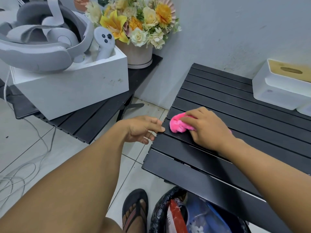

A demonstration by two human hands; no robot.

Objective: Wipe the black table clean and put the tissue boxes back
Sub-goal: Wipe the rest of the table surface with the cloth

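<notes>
The black slatted table [218, 105] fills the right half of the head view. My right hand [205, 126] presses a crumpled pink cloth [177, 125] onto the slats near the table's left edge, fingers curled over it. My left hand [143, 128] rests at that left edge, its thumb on top of the slat and its fingers curled below the rim. A white tissue box [276, 86] with a tan top stands at the table's far right. A second white box [304, 109] peeks in beside it at the frame edge.
A second black table [87, 121] on the left carries a white box [72, 88] with a VR headset [38, 42] and a flower pot [139, 56]. Cables [25, 165] trail over the tiled floor. A black rubbish bag [181, 214] and my sandalled foot [134, 211] lie below.
</notes>
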